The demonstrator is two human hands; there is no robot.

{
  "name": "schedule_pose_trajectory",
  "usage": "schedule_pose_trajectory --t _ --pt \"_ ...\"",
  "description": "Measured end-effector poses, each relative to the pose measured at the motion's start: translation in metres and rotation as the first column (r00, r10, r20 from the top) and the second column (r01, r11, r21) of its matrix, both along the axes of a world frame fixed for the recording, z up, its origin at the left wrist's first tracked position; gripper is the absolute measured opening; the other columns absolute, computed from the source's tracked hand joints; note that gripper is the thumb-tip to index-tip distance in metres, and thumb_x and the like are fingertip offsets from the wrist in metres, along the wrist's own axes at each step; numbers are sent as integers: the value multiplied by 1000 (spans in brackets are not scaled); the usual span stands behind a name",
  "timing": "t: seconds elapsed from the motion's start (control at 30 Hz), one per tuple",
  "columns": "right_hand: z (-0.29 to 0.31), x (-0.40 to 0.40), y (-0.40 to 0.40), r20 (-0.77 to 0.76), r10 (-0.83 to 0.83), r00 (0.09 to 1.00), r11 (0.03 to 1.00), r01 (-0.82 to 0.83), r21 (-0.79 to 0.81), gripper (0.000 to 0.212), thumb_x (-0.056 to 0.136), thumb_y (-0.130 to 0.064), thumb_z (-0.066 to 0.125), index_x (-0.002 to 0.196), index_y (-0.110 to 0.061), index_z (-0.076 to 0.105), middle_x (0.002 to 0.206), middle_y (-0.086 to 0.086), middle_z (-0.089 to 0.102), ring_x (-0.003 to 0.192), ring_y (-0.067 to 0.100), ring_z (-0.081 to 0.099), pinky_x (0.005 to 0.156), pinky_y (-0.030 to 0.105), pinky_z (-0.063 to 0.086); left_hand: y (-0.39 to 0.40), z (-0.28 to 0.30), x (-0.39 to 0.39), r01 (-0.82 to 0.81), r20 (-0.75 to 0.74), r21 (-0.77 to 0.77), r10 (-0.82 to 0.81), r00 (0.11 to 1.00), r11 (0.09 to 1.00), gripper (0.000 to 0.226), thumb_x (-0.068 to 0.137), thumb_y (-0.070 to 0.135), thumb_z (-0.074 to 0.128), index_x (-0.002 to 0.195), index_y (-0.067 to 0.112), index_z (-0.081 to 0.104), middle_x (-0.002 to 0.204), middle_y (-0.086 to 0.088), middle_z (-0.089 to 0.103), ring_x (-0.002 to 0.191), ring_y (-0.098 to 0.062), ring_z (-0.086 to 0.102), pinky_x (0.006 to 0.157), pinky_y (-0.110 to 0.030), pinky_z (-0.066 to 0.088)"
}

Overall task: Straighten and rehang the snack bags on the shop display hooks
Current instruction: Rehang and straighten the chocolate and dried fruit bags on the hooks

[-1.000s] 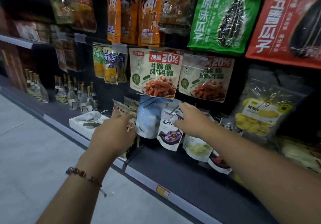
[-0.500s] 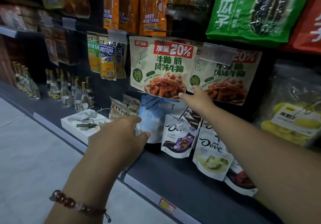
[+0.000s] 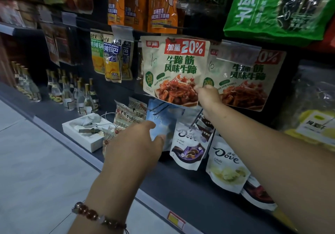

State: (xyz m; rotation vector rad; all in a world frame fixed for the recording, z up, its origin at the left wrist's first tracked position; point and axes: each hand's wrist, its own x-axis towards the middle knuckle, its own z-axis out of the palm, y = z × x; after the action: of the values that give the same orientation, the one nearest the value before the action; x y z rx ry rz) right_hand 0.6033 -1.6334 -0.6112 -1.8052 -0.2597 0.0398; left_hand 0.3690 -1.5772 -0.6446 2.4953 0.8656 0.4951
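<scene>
right hand (image 3: 208, 98) covers the lower right corner of the front beef tendon bag (image 3: 172, 70); its fingertips go behind the bag edge, so grip can't be read. second tendon bag (image 3: 253, 81) partly hidden by a clear price tag holder (image 3: 239, 54) over its top, and its left edge tucked behind the front bag. left hand (image 3: 134, 143) blocks the bottom of the blue bag (image 3: 163, 121) and part of the snack packs (image 3: 126, 119) beside it; fingertips not visible. green seed bag (image 3: 272, 10) cut off at top edge. yellow bag (image 3: 315, 125) cut at right edge, blurry, text unreadable. bottles (image 3: 72, 92) far left too small & dim for labels.
</scene>
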Motion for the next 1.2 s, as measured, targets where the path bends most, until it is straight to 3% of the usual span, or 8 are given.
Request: schedule_pose_trajectory --t 0.17,0.47,0.57,0.7,0.83,0.9,1.1,1.2 --pt "10 -35 -17 26 159 987 977 -161 140 19 99 -16 51 82 -15 58 95 8 71 91 25 68 77 35 53 -2 3 -5 -1 93 -74 8 996 997 42 93 50 50 133 38 54 132 8 60 115 -21 58 92 -37 48" --pt "45 -97 -57 121 276 953 956 -286 71 26 101 -24 48 101 0 57 108 23 67 97 39 67 91 55 53 -2 1 -16 22 384 -344 120 915 939 36 94 56 47 115 29 60 114 5 65 100 -23 62 90 -44 50" --pt "40 -114 -80 109 298 948 954 -301 10 26 100 -28 50 104 -3 58 104 19 70 96 37 69 92 59 51 1 -6 -18 62 433 -624 278 858 779 43 84 70 47 97 30 54 100 3 64 94 -24 62 90 -52 51" --pt "33 -130 -124 97 315 944 949 -314 -25 18 101 -28 49 98 -14 60 92 9 75 81 27 73 80 47 57 2 -14 -16 283 482 -849 435 760 446 56 90 52 63 134 22 45 113 -7 66 97 -24 68 80 -43 57" --pt "22 -142 -170 39 298 954 954 -298 -16 17 101 -26 49 99 -14 60 87 8 75 78 26 73 69 37 56 -3 -23 -15 395 449 -893 349 823 216 70 87 42 70 145 21 36 120 -14 65 100 -26 68 75 -40 57" --pt "12 -147 -191 -14 295 955 956 -295 1 17 101 -26 49 99 -12 58 90 10 75 80 27 73 71 41 57 -9 -26 -12 381 413 -909 259 873 168 60 84 43 72 134 22 47 122 -14 64 100 -25 67 80 -42 58" --pt "-4 -154 -233 -67 234 970 970 -227 91 15 99 -25 50 94 -14 58 93 14 74 82 31 72 76 44 57 -44 -40 -4 285 316 -908 55 947 307 65 85 46 71 139 24 44 126 -5 60 114 -26 58 95 -50 51" --pt "0 -151 -242 -44 230 972 965 -222 139 13 98 -22 50 92 -13 56 86 11 74 73 24 72 64 35 58 -59 -44 0 327 323 -940 -56 945 99 49 82 49 68 124 26 59 114 -11 72 107 -29 68 98 -48 51"
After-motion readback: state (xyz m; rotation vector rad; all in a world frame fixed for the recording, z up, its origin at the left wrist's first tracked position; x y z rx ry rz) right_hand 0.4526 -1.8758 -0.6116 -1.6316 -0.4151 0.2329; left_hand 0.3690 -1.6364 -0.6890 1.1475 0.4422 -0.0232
